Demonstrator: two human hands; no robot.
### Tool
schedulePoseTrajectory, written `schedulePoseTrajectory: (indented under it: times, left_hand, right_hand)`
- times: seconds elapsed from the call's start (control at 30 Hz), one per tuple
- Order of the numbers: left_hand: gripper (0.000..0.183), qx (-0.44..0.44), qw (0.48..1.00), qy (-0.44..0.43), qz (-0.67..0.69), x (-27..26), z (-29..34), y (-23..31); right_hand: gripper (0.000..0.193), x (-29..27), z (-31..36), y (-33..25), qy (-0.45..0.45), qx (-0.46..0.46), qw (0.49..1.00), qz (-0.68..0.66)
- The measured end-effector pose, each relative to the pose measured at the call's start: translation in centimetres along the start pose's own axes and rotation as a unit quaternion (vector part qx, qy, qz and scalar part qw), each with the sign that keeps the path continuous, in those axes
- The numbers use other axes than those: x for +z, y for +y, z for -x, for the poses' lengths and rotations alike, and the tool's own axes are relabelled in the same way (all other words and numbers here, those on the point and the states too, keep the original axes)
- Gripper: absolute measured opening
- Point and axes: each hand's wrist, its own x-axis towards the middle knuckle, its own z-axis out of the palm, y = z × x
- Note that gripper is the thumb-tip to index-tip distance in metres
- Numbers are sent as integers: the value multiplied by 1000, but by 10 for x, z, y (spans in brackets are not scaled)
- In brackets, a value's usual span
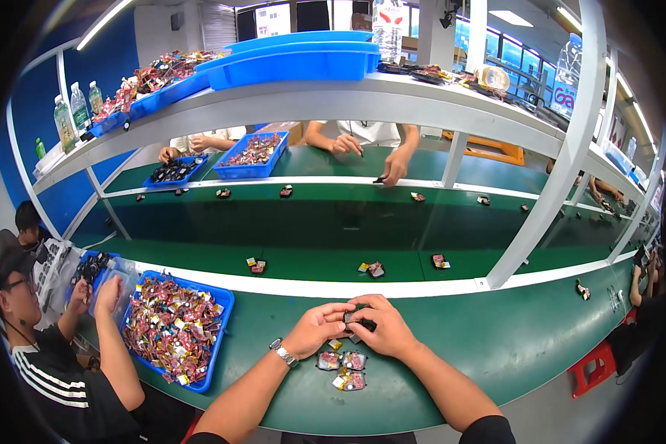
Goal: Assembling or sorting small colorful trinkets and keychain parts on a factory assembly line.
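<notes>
Although the fingers cover most of it, a small black part (368,324) shows between the two hands, just above the green desk (488,362). The left hand (314,331) has its grip pinching the part from the left, while the right hand (385,329) closes its grip on it from the other side, fingers bent over the top; the part's full shape seems too hidden to make out. Just below the hands, small red-and-silver modules (355,360) with yellow bits lie close together on the desk. A wristwatch (283,353) with a metal band circles the left wrist. Well to the left stands a blue bin (228,307) heaped with similar red, white and yellow modules, and beyond it a seated co-worker (59,370) in a dark striped shirt raises both hands. Across the front of the desk runs a white rail (348,287); behind it, a few modules sit spaced apart on a green strip (311,266). On the far side, another person's hands (396,164) are over a work surface, near a second blue bin (246,172) of modules. Overhead, a white shelf (303,103) carries stacked blue trays (296,65) and clear bottles (387,33).
</notes>
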Motion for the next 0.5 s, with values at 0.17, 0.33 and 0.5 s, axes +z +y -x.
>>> schedulePoseTrajectory:
  times: [0.17, 0.33, 0.5]
  left_hand:
    - [36, -15, 999, 20, -21, 0, 0, -1]
    - [33, -27, 998, 32, -35, 4, 0, 3]
    - [31, -14, 999, 27, -15, 2, 0, 1]
  right_hand:
    - [9, -2, 0, 2, -16, 0, 999, -35]
    - [10, -2, 2, -1, -4, -16, 999, -41]
    - [12, 7, 6, -1, 66, -36, 997, 20]
